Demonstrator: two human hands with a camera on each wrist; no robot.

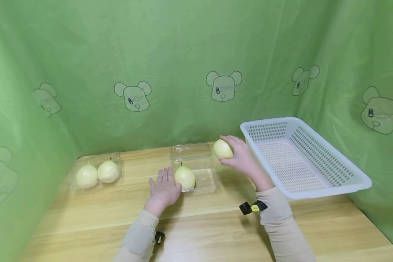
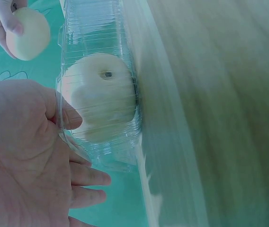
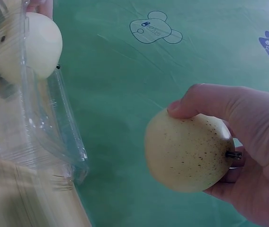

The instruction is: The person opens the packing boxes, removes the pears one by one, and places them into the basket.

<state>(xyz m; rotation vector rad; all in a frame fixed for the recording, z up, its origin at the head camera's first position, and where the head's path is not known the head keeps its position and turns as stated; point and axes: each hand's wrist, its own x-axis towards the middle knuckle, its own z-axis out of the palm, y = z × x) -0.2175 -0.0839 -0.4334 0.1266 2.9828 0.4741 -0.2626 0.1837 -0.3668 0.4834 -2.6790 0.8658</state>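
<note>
My right hand [image 1: 242, 158] grips a pale yellow pear [image 1: 222, 149] above the table, behind the right end of a clear plastic clamshell box [image 1: 207, 179]. In the right wrist view, brown specks and a dark stem show on this pear [image 3: 189, 151], with the thumb on one side and fingers behind it. A second pear [image 1: 185, 177] sits upright in the left half of the box, whose lid [image 1: 190, 152] lies folded back. Beside the box's left end is my left hand [image 1: 165, 189], fingers straight and spread; its thumb overlaps the box edge in the left wrist view.
Another clear box [image 1: 116, 160] at the far left of the wooden table [image 1: 196, 225] holds two pears [image 1: 87, 176]. On the right stands a white perforated plastic basket [image 1: 288, 160] with nothing in it. Green curtains [image 1: 183, 43] with bear-head prints surround the table's back and sides.
</note>
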